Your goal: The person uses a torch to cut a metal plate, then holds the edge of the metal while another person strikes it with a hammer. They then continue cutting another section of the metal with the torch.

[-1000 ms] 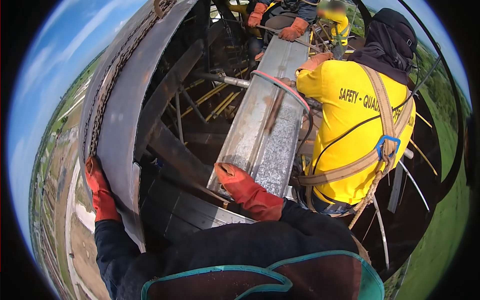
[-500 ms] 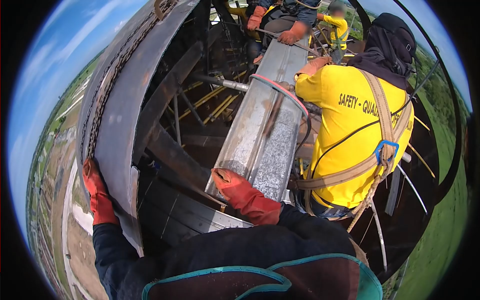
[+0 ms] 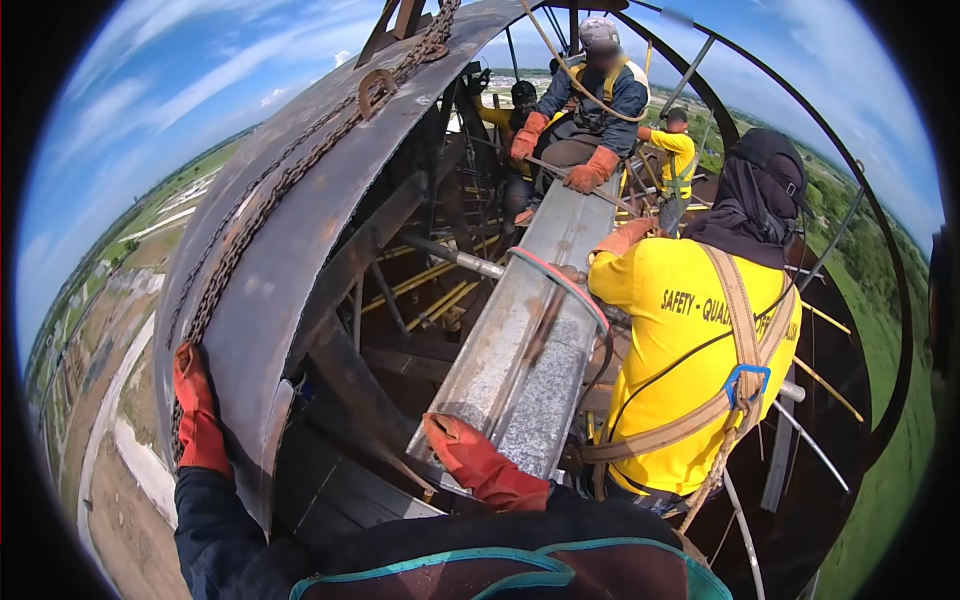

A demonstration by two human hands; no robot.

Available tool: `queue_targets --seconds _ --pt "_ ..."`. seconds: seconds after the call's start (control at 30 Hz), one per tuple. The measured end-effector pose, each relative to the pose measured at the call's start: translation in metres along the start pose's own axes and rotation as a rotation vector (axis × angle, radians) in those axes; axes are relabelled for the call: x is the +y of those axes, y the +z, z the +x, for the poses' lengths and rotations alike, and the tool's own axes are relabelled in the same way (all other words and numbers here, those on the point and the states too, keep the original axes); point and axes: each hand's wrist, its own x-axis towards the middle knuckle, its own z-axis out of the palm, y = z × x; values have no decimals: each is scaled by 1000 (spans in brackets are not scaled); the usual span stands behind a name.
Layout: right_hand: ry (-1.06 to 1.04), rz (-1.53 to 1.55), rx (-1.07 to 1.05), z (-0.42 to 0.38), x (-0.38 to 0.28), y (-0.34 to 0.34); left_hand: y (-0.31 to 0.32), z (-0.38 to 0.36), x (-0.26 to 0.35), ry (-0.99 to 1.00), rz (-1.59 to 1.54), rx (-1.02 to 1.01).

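My left hand (image 3: 198, 408), in a red work glove, is closed around a rusty chain (image 3: 233, 243) at the outer side of a large curved steel plate (image 3: 290, 215). The chain comes down over the plate to the glove, and a bit of it shows below. My right hand (image 3: 485, 462), in a worn red glove, rests at the near end of a long galvanized metal beam (image 3: 535, 335). Its fingers are folded out of sight, so their grip is hidden. A red-and-black cable (image 3: 560, 278) loops across the beam.
A co-worker in a yellow shirt and harness (image 3: 690, 350) sits right of the beam. Another person (image 3: 590, 110) in orange gloves holds a thin bar across its far end. More people stand behind. Dark framing and yellow pipes (image 3: 440, 305) lie below; open ground drops away left.
The head view has tipped upward, showing more of the person at the beam's far end and the chain's upper part. Both my hands stay at about the same places on chain and beam.
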Motion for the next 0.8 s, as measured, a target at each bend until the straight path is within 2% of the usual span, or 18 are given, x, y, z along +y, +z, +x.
queue_targets --seconds 0.1,0.2,0.33,0.47,0.53,0.6,0.7,0.8 --pt "90 36 -133 2 -19 -11 1 1 1 -41 -21 8" --pt "93 122 -120 4 -6 -5 4 4 -9 -25 -27 14" --pt "62 154 -72 3 6 3 1 -1 10 -33 -21 32" --pt "42 98 -59 2 0 -2 3 0 8 -31 -4 35" --pt "-32 37 -35 0 0 -2 1 0 8 -27 8 26" --pt "-192 -28 28 -2 6 1 1 0 8 -22 21 23" --pt "60 52 -131 2 2 -1 1 -1 11 -31 43 30" --pt "-2 111 -108 0 14 5 2 -2 12 -24 51 44"
